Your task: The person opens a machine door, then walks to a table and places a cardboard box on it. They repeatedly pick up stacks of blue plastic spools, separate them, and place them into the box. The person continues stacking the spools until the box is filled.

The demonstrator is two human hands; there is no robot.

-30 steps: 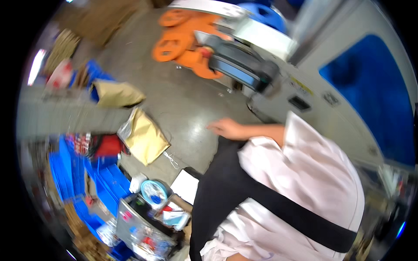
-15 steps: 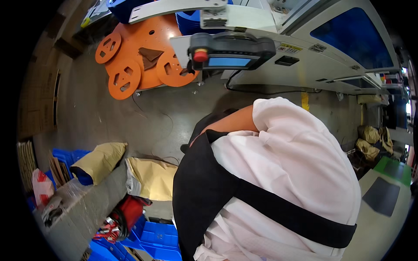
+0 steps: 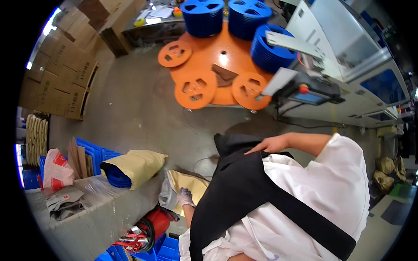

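Gloved left hand (image 3: pixel 185 196) grips the yellow paper bag (image 3: pixel 188 186); bare right hand (image 3: pixel 266 145) rests open-fingered on the black apron (image 3: pixel 244 182).

Brown cartons (image 3: pixel 61 82) stacked upper left; tan paper package (image 3: pixel 135 167) on the bench; blue screen (image 3: pixel 311 98) right.

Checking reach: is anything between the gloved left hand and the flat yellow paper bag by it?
Nothing visible does. The gloved left hand touches the yellow paper bag directly. Crumpled clear plastic lies beside the hand, on its left, not between.
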